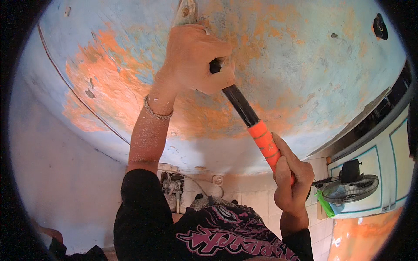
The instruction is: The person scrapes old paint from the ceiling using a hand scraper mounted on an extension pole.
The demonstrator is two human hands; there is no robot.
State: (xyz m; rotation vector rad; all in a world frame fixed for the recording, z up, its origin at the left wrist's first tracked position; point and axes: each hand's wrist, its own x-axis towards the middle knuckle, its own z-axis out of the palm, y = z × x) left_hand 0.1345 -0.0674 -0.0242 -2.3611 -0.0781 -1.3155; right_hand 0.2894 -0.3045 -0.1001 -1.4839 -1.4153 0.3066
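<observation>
A long-handled scraper (241, 105) slants across the middle, with a black shaft and an orange lower grip. My left hand (196, 58) is wrapped around its upper part, just below the metal head (186, 13), which runs out of the top of the picture. Lower down, my right hand (292, 178) closes around the orange grip, its thumb lying along it. Behind the tool spreads a painted surface (261, 56) of worn pale blue with rough orange patches. The working edge of the scraper is out of view. Pale flecks of dust cling to my left forearm.
A thin cable (65, 78) runs along the left of the painted surface. At the lower right stand a fan (350, 187) and a pale panel (396, 156) with blue-green lines. A dark round fitting (380, 27) sits at the upper right. Pipes and wires (174, 185) show behind my left arm.
</observation>
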